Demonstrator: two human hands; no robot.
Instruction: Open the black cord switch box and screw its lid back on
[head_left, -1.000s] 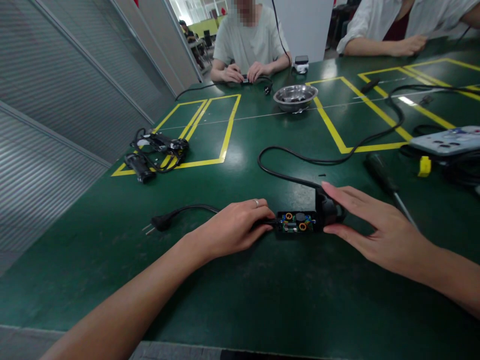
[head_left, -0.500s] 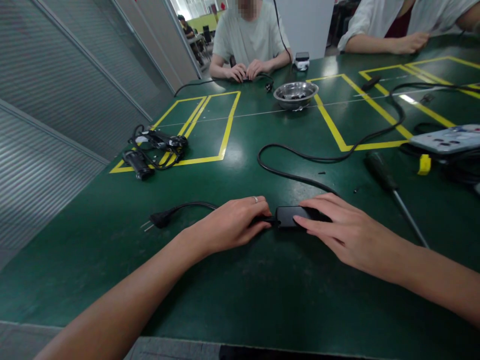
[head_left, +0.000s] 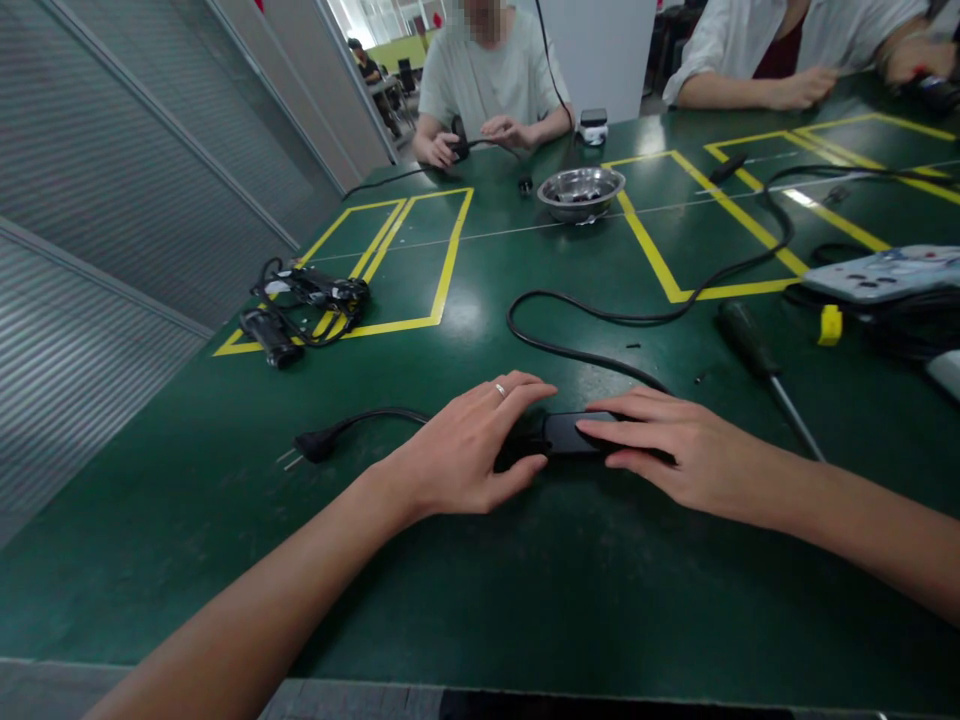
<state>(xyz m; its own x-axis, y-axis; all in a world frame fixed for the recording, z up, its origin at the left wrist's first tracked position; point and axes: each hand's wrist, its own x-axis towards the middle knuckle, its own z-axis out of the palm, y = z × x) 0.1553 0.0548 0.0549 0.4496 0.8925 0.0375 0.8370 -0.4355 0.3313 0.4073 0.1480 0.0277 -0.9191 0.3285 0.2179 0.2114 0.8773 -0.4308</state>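
A black box-shaped power adapter (head_left: 562, 436) lies flat on the green table, partly under my right hand (head_left: 679, 438). The fingers of that hand rest along its top and far edge, with the thumb at the near side. My left hand (head_left: 476, 447) is at the adapter's left end, its thumb and fingers spread around the cord there without closing on it. From beneath this hand a power cord (head_left: 386, 411) runs left to a two-pin plug (head_left: 316, 445). Another black cable (head_left: 577, 352) curves away behind my right hand; its joint with the adapter is hidden.
A screwdriver (head_left: 750, 345) lies to the right, near a pale panel (head_left: 885, 272) and a yellow piece (head_left: 830, 325). Bundled black cables (head_left: 315, 290) lie at left. A metal bowl (head_left: 581, 193) stands farther back. Two people sit across; one handles a black cable.
My left hand has loosened from the cord and spread its fingers. My right hand stays on the adapter. Across the table, a person has lifted a black piece and parted their hands.
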